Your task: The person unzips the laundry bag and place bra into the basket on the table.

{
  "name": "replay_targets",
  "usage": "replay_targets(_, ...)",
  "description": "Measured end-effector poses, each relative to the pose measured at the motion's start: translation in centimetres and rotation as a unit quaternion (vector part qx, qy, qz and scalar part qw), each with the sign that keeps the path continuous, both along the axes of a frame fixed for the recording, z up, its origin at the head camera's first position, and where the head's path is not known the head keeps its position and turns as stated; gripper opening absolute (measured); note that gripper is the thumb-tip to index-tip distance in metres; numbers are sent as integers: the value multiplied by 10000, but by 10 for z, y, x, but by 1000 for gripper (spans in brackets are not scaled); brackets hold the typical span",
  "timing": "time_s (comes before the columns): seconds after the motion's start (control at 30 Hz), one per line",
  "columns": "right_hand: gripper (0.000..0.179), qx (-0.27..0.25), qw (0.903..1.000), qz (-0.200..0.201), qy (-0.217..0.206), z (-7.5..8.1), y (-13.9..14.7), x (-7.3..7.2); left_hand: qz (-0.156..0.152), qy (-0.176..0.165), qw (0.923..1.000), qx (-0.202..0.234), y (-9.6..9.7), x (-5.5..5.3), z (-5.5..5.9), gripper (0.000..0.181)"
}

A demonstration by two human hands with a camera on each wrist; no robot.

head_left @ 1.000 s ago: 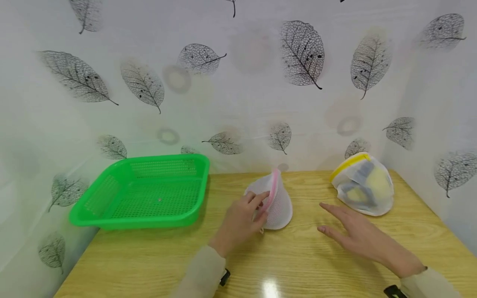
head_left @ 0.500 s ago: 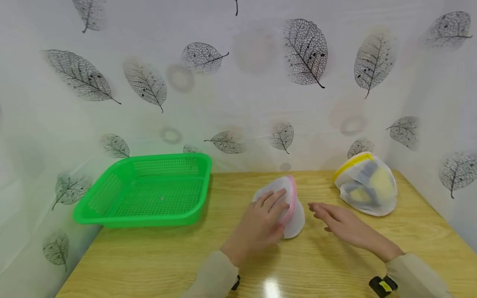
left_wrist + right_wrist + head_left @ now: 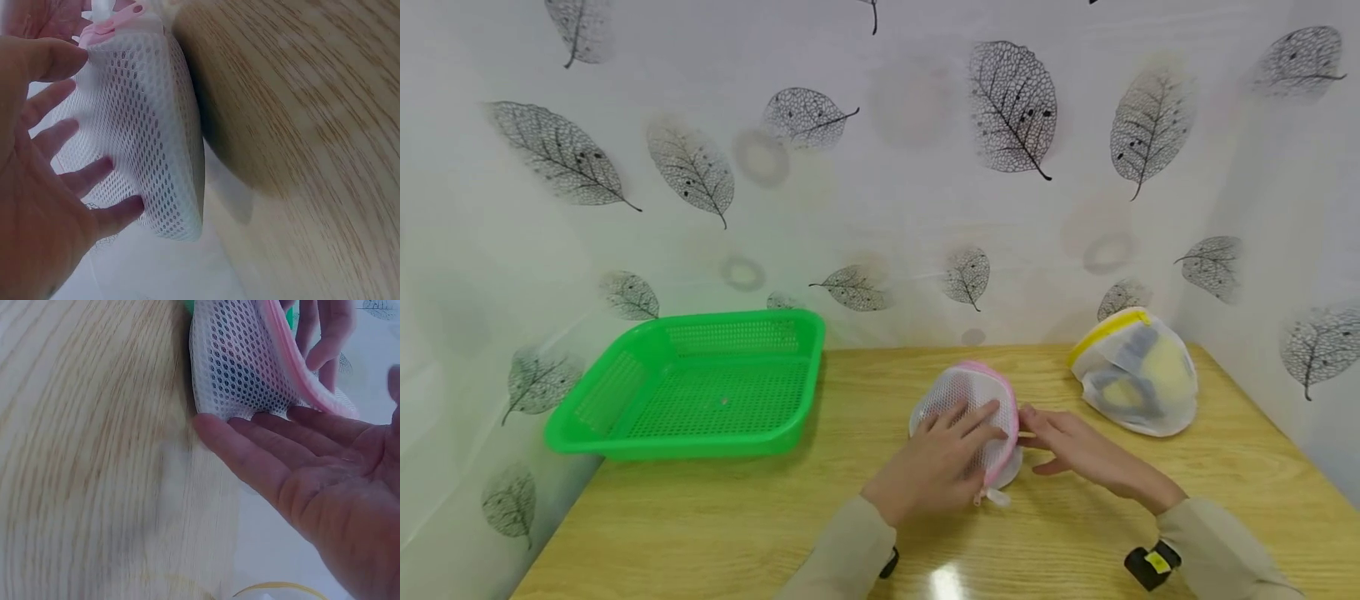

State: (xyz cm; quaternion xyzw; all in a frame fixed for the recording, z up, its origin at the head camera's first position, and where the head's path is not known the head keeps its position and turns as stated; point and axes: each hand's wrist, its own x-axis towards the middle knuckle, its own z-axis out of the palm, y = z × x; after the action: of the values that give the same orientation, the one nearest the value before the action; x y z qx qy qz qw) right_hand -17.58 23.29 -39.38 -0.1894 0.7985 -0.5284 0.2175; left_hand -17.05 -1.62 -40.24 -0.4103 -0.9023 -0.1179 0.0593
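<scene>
A small white mesh laundry bag (image 3: 942,398) with a pink zip (image 3: 1017,408) stands on the wooden table between the two hands. My left hand (image 3: 931,457) lies against its near left face, fingers spread. In the left wrist view those fingertips (image 3: 132,205) touch the mesh, and a pink zip pull (image 3: 130,11) shows at the top. On the other side is my right hand (image 3: 1086,450), its straight fingertips (image 3: 211,425) touching the mesh in the right wrist view. What the bag contains cannot be made out.
A green perforated plastic basket (image 3: 685,446) stands at the table's left. Another white mesh bag (image 3: 1142,375), with a yellow zip and dark and pale yellow items inside, sits at the back right. A leaf-patterned curtain (image 3: 880,200) hangs behind the table (image 3: 737,533).
The pink-zip bag has shifted right and turned its zip side rightward. My left hand has gone from gripping its edge to spreading over its face; my right hand has come in from the right.
</scene>
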Motion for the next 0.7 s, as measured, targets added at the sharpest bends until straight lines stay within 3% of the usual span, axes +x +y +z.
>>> replay_targets(0.33,45,737,9917,-967,429,-5,-12,-8,-216,-279,9993,-156,-3,-4,1,40)
replay_targets(0.5,32,853,9886,-1063,632,-8,-16,-13,-210,-347,9992,-61,-4,-4,1,41)
replay_targets(0.7,28,614,9916,-1007,533,-12,-17,-22,-123,-445,9986,252,-8,-8,8,51)
